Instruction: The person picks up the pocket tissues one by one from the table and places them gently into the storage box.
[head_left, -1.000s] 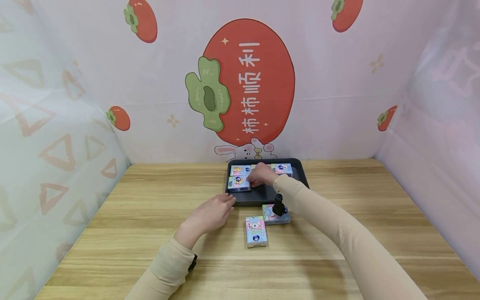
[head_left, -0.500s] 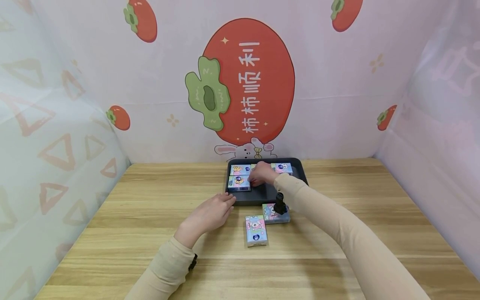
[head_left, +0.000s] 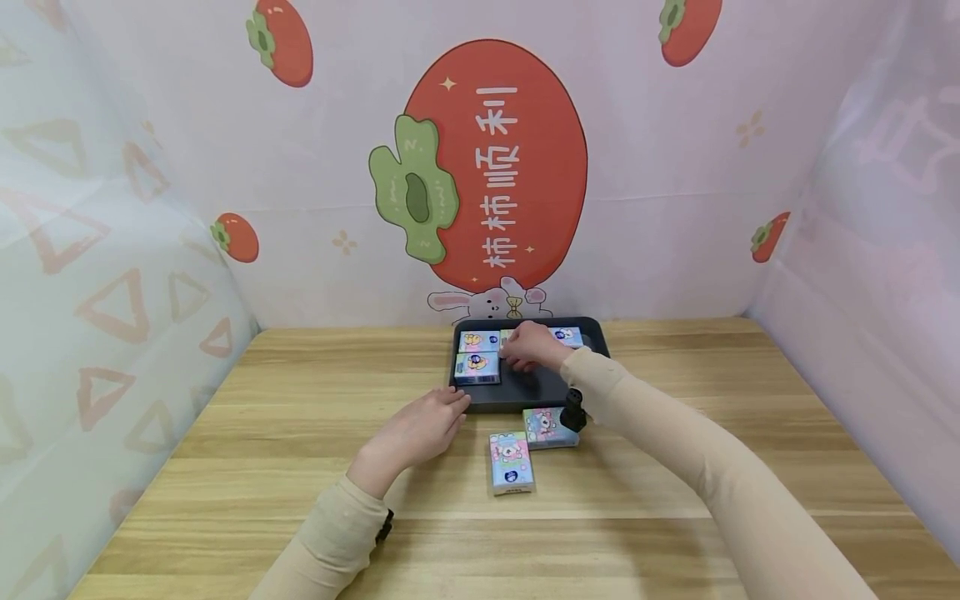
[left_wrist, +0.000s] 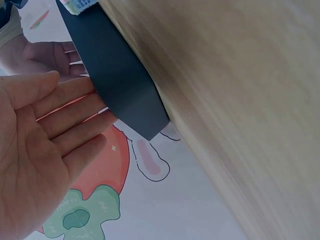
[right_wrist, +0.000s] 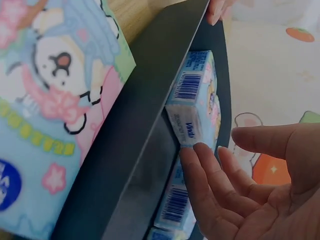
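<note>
Head view: the dark tray (head_left: 487, 406) sits on the wooden table (head_left: 262, 500), and four packs are in it. The front-left pack (head_left: 477, 367) lies at the tray's left side, with the back-left pack (head_left: 477, 342) directly behind it. Along the tray's rear edge come the back-middle pack (head_left: 506, 336), mostly covered, and the back-right pack (head_left: 567, 337).

The right hand (head_left: 534, 346) is over the middle of the tray, released — its fingers loosely bent, the thumb standing apart. In the right wrist view its fingertips are at the printed end of the front-left pack; whether they touch it I cannot tell. The left hand (head_left: 420, 427) is at the tray's front-left corner, also released, its straight fingers touching the wall.

Two more packs lie outside, before the tray: the crosswise pack (head_left: 547, 427) just in front of it, the lengthwise pack (head_left: 511, 463) farther out. Behind the tray rises the backdrop (head_left: 652, 183) — a big red persimmon (head_left: 540, 150) above a rabbit (head_left: 491, 303).
</note>
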